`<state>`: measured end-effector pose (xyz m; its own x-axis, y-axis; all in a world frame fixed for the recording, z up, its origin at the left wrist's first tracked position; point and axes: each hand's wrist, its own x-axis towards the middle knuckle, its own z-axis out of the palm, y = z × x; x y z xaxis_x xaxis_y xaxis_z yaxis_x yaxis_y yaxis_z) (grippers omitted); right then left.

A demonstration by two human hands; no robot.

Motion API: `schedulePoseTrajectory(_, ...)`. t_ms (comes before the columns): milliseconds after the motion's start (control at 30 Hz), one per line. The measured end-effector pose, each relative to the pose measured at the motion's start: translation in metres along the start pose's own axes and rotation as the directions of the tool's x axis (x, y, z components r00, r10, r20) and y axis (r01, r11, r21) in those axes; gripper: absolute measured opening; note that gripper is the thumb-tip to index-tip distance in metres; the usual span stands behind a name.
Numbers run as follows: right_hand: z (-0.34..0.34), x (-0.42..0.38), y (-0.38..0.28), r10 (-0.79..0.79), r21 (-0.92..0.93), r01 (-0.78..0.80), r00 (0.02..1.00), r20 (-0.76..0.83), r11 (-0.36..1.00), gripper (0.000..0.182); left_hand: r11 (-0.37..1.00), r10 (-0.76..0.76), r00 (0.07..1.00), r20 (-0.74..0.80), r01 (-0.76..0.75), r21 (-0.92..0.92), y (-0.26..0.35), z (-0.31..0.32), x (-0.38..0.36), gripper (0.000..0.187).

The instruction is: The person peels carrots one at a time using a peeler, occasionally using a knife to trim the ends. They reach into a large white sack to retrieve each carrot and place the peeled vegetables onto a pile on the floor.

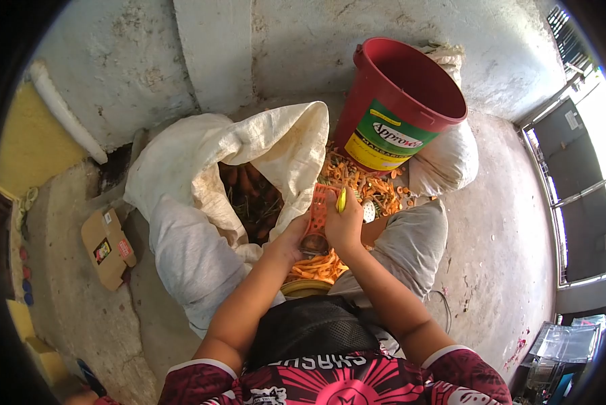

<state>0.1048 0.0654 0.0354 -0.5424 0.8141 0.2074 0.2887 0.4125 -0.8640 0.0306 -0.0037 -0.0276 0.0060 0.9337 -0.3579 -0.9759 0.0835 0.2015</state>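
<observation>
My left hand (291, 241) is closed at the lower end of an orange plastic piece with holes (319, 210), which stands tilted between my hands. My right hand (344, 223) is closed beside it, gripping a small tool with a yellow-green handle (342, 200); the tool's working end is hidden. Below my hands, orange carrot strips (318, 267) lie in a container with a yellowish rim (306, 288) between my legs. An open white woven sack (276, 145) by my left leg holds dark orange-brown carrots (247, 192).
Orange peelings and scraps (367, 183) cover the floor ahead. A red margarine bucket (411, 88) stands against the wall, beside a full white sack (448, 162). A white perforated object (368, 210) lies near my right knee. Flattened cardboard (107, 248) lies at left.
</observation>
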Motion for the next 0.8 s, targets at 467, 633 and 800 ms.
schedulePoseTrajectory(467, -0.045, 0.107, 0.055, -0.123, -0.149, 0.054, 0.857, -0.5, 0.987, 0.019, 0.934, -0.015, 0.992, -0.128, 0.06, 0.351, -0.002, 0.031, -0.015, 0.04)
schedulePoseTrajectory(633, -0.031, 0.063, 0.013, -0.085, 0.067, 0.11, 0.95, -0.302, 0.992, 0.021, 0.987, 0.002, 0.992, -0.13, 0.019, 0.161, 0.001, 0.016, -0.006, 0.034)
schedulePoseTrajectory(800, -0.001, 0.008, -0.003, -0.117, 0.108, 0.125, 0.99, -0.081, 0.986, 0.021, 0.99, 0.048, 0.983, -0.176, -0.023, 0.142, 0.002, 0.012, -0.004, 0.03)
